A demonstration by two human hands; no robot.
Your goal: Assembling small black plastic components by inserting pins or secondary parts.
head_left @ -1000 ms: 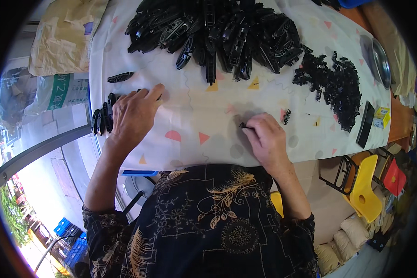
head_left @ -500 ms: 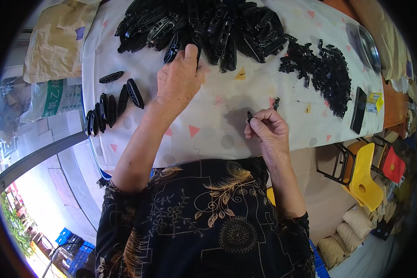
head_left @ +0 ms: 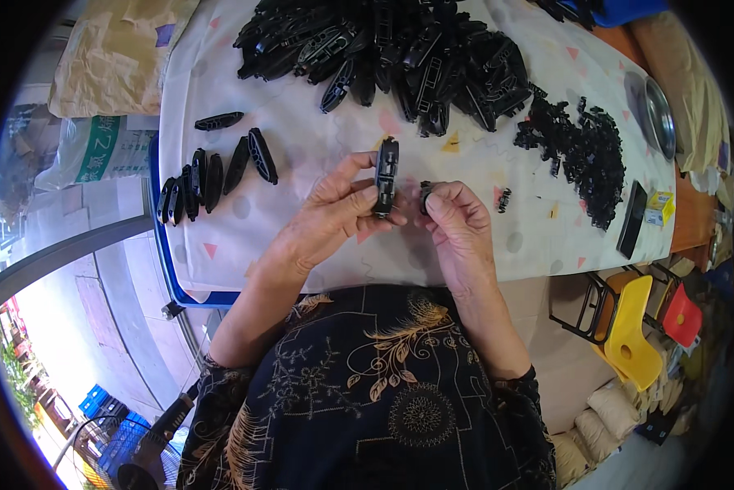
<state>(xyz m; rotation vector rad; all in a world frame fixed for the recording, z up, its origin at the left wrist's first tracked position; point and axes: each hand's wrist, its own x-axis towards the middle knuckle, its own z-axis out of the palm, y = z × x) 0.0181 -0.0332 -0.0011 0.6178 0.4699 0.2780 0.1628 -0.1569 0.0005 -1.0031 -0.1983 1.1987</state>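
My left hand (head_left: 340, 208) is closed on a long black plastic part (head_left: 387, 175) with rounded ends, held upright over the table with its ribbed, hollow side showing. To its right, my right hand (head_left: 459, 224) pinches a small black plastic piece (head_left: 425, 194) between thumb and fingers; the hand covers much of it. The two held parts are close together but apart. Beyond my hands lies a large pile of similar long black parts (head_left: 432, 69). Small black pieces (head_left: 583, 151) form a heap to the right, and a few of them (head_left: 504, 200) lie nearer my right hand.
Several long black parts (head_left: 213, 181) stand in a row at the table's left. On the right are a metal dish (head_left: 659, 120), a dark phone-like slab (head_left: 631, 219) and a small yellow box (head_left: 659, 209). A yellow chair (head_left: 633, 335) stands beyond the table's near right edge.
My left hand has come back from the pile toward me, bringing a long black part. My right hand has shifted slightly up and left, still pinching its small piece.
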